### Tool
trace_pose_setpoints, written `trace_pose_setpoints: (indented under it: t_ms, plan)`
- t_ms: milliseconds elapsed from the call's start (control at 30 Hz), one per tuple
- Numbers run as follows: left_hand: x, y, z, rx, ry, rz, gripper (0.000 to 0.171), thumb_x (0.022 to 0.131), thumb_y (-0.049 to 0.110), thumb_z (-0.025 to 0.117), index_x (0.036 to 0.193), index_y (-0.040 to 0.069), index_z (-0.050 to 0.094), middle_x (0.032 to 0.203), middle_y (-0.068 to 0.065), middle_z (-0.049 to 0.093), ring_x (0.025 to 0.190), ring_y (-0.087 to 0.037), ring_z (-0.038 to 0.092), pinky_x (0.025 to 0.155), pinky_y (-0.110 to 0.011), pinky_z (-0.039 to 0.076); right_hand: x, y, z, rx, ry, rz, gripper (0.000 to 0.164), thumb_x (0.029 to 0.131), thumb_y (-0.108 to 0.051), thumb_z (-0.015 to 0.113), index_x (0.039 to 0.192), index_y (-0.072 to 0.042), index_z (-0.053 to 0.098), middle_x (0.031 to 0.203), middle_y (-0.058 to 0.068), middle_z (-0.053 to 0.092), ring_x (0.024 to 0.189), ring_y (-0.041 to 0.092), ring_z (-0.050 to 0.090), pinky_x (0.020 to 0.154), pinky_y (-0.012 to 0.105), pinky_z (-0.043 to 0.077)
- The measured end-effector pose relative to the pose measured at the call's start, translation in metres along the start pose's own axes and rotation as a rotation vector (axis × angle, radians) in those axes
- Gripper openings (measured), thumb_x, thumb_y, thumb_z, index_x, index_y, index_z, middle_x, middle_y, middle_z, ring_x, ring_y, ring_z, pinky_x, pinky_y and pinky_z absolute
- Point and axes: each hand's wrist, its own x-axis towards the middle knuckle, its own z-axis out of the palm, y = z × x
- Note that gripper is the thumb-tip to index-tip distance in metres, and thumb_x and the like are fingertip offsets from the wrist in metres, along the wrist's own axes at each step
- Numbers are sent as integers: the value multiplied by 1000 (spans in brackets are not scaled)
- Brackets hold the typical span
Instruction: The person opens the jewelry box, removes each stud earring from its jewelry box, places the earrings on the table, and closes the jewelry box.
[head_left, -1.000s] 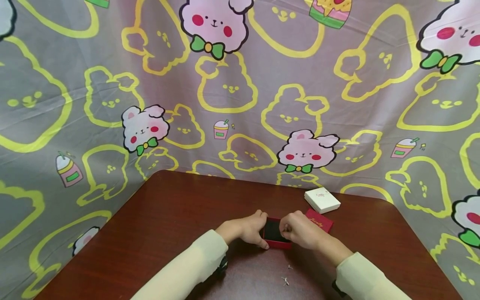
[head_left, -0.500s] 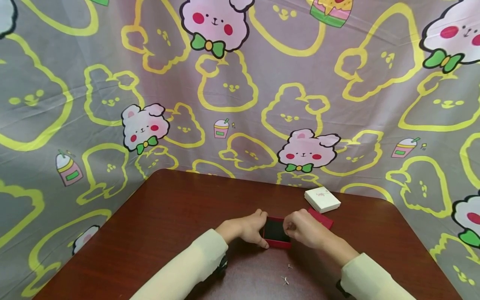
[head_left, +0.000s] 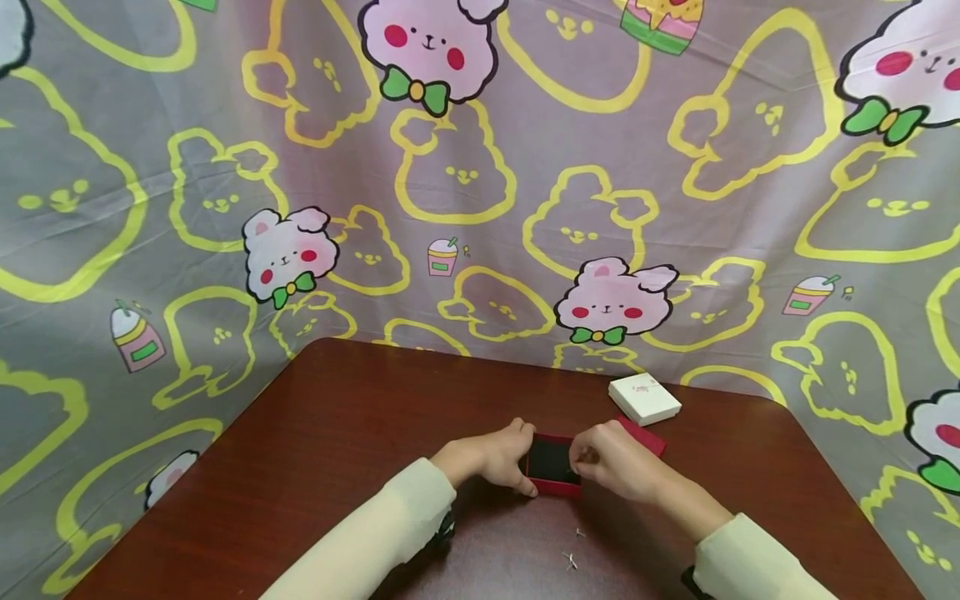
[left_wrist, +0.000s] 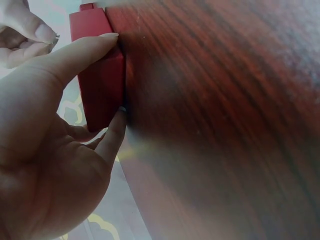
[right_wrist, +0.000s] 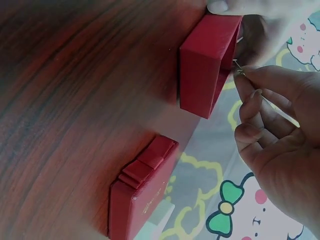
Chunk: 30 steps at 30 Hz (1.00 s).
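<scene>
A red jewelry box (head_left: 558, 489) stands uncovered on the table, with a black pad (head_left: 548, 460) inside. My left hand (head_left: 501, 458) grips its left end; in the left wrist view the thumb lies along one wall of the red box (left_wrist: 102, 90), with fingers at its other side. Over the right part of the pad, my right hand (head_left: 611, 458) pinches a thin metal stud earring (right_wrist: 238, 67) between thumb and forefinger, best seen in the right wrist view. The earring is close to the box opening. Part of the pad is hidden behind the right hand.
Behind the right hand lies the red lid (head_left: 647, 438), which bears a bow (right_wrist: 150, 161). A white box (head_left: 645, 400) sits farther back. Several small metal pieces (head_left: 571, 561) lie on the brown table (head_left: 360, 417) in front. A patterned cloth (head_left: 480, 250) surrounds the table's far edges.
My right hand has shifted slightly right over the box, showing more of the black pad and covering more of the red lid. The left hand and box have stayed in place.
</scene>
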Motion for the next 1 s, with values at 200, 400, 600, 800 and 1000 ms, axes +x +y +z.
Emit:
trace_pose_setpoints:
  t_ms: [200, 400, 600, 800, 1000]
  plan:
    - [0, 0, 0, 5, 1, -6, 88, 81, 41, 86, 144, -2, 41, 126, -10, 47, 114, -14, 53, 102, -24, 44, -3, -2, -2, 33, -23, 25, 18, 85, 1, 78, 78, -15, 72, 68, -14, 61, 63, 0, 54, 58, 22, 49]
    - [0, 1, 1, 8, 13, -3, 87, 80, 40, 87, 141, -2, 42, 124, -9, 48, 111, -14, 54, 100, -24, 44, -5, -4, 0, 85, -31, 34, 15, 86, -1, 78, 80, -14, 74, 69, -14, 63, 62, 0, 55, 57, 23, 50]
    - [0, 0, 0, 1, 11, -1, 86, 80, 40, 88, 141, -1, 43, 122, -8, 48, 108, -13, 54, 99, -24, 45, -10, -7, 2, 118, -52, 36, 13, 87, -1, 77, 81, -13, 75, 70, -14, 64, 63, -1, 56, 56, 23, 50]
    - [-1, 1, 0, 4, 20, 2, 83, 79, 40, 88, 138, 0, 44, 118, -7, 48, 104, -12, 54, 97, -23, 45, -13, -12, 5, 129, -55, 35, 14, 86, -1, 77, 80, -14, 74, 68, -15, 62, 60, -3, 52, 53, 21, 47]
    - [-1, 1, 0, 19, 21, 6, 83, 79, 39, 88, 137, 0, 45, 119, -8, 48, 106, -13, 54, 99, -23, 45, -16, -17, 6, 166, -86, 20, 12, 87, -2, 77, 81, -12, 74, 69, -15, 62, 60, -2, 52, 53, 21, 47]
